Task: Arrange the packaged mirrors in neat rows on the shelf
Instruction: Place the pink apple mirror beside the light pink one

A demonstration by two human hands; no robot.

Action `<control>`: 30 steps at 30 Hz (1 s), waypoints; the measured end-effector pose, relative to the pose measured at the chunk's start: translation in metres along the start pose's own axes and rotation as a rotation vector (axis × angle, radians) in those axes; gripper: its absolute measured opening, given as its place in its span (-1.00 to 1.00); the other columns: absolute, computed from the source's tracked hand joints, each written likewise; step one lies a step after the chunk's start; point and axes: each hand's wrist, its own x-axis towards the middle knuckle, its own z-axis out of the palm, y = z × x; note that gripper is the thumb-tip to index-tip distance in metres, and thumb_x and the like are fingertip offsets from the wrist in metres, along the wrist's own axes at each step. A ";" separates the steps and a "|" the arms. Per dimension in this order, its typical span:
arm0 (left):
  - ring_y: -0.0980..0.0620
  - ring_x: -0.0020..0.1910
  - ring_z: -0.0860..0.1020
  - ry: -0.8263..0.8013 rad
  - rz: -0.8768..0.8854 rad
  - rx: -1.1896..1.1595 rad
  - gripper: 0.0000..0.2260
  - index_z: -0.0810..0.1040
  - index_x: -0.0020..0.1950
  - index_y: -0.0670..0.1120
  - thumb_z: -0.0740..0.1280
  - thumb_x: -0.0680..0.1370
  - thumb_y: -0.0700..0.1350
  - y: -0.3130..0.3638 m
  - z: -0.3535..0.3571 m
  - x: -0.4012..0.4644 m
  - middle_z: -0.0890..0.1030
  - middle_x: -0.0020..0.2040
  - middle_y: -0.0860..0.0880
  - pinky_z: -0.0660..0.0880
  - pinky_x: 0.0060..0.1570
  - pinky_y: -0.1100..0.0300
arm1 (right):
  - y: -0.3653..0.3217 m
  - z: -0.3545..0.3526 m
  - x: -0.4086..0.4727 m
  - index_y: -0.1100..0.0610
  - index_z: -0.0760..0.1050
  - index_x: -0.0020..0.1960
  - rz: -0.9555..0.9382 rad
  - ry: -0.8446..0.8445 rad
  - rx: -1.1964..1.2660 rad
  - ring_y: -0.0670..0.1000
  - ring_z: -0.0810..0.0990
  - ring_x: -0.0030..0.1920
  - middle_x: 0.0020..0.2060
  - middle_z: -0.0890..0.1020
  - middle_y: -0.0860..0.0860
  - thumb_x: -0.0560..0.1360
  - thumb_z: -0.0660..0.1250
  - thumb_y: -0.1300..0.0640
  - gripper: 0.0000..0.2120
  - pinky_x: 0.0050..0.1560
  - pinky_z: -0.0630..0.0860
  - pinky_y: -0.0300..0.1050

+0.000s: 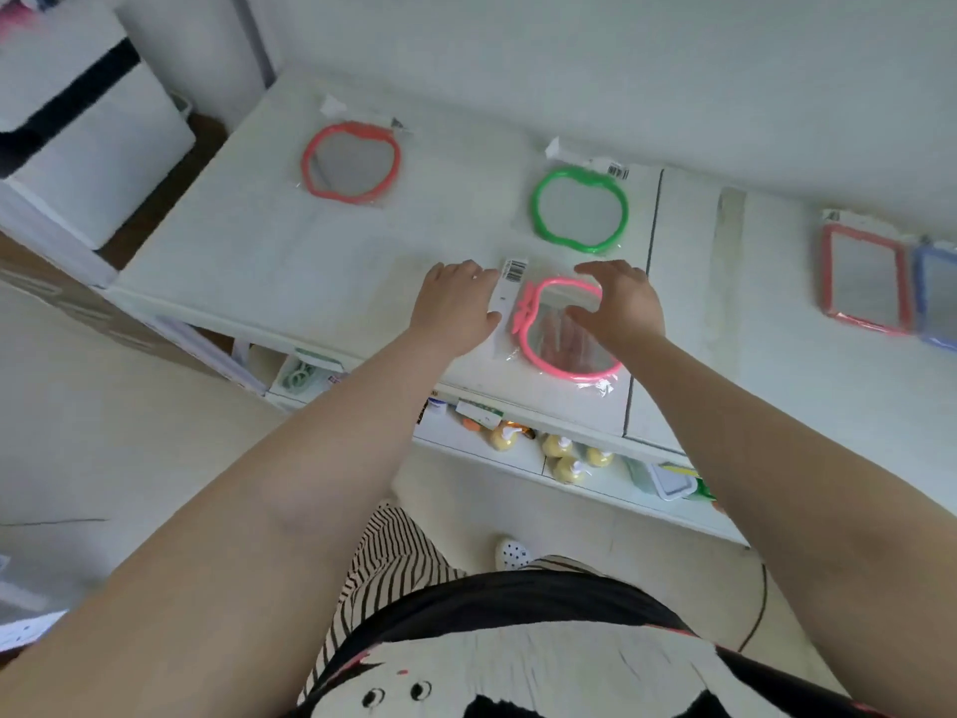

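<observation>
Two hands flank the pink-framed packaged mirror (564, 329), which lies flat near the front edge of the white shelf (259, 241). The left hand (455, 303) rests with relaxed fingers on the header card with the barcode (510, 287) at the package's left side; whether any finger pinches the card I cannot tell. The right hand (621, 303) is spread with fingers apart over the right of the frame, seemingly just above or lightly on the plastic sleeve, gripping nothing.

Farther back lie the green-framed mirror (580, 209), directly behind the pink one, and the red-orange round mirror (352, 165), far left. Well to the right lie the red rectangular mirror (865, 274) and, touching it, the blue rectangular mirror (937, 298).

The step in hand looks like squaring up the pink package as the start of a near row. Its header card points left while the far two have theirs at the far edge, so turning it to match would make the rows read evenly. Slide it flat with both palms rather than lifting by the loose sleeve, which will crinkle and slip. Line it up under the green one and keep it back from the front edge.
</observation>
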 end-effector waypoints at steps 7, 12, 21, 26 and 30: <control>-0.17 0.28 0.47 -0.221 0.224 -0.071 -0.44 0.25 0.47 -0.06 0.29 0.51 0.06 -0.019 0.003 0.024 0.47 0.30 -0.14 0.38 0.23 0.02 | -0.010 0.025 -0.023 -0.03 0.37 0.41 0.443 0.034 0.113 0.17 0.40 0.32 0.32 0.45 0.08 0.40 0.45 0.03 -0.39 0.30 0.41 0.08; -0.21 0.20 0.49 -0.332 0.211 -0.257 -0.52 0.34 0.35 -0.15 0.32 0.51 0.02 -0.018 0.010 0.031 0.49 0.21 -0.21 0.45 0.11 -0.01 | -0.022 0.037 -0.044 -0.05 0.34 0.42 0.630 0.048 0.160 0.17 0.48 0.24 0.28 0.45 0.09 0.37 0.45 -0.01 -0.35 0.24 0.47 0.09; -0.22 0.33 0.36 -0.301 -0.112 -0.413 -0.43 0.31 0.38 -0.12 0.40 0.45 0.02 0.006 0.025 0.030 0.33 0.34 -0.18 0.38 0.23 0.02 | -0.043 0.056 -0.058 -0.01 0.41 0.33 0.745 0.066 0.239 0.15 0.48 0.24 0.22 0.47 0.10 0.39 0.44 -0.05 -0.47 0.20 0.47 0.00; -0.19 0.38 0.31 -0.209 0.024 -0.199 -0.33 0.21 0.48 -0.05 0.42 0.44 0.02 -0.011 0.023 0.036 0.31 0.43 -0.09 0.32 0.29 -0.05 | -0.052 0.057 -0.052 0.07 0.39 0.20 0.728 0.065 0.153 0.14 0.53 0.13 0.06 0.60 0.05 0.49 0.31 -0.13 -0.61 -0.07 0.41 -0.05; -0.18 0.35 0.32 -0.081 -0.264 -0.272 -0.34 0.26 0.42 -0.11 0.46 0.41 0.01 -0.013 0.020 0.024 0.29 0.38 -0.16 0.31 0.28 0.01 | -0.034 0.045 -0.030 0.10 0.36 0.30 0.697 0.129 0.137 0.16 0.37 0.31 0.24 0.48 0.11 0.49 0.35 -0.10 -0.52 0.15 0.40 0.03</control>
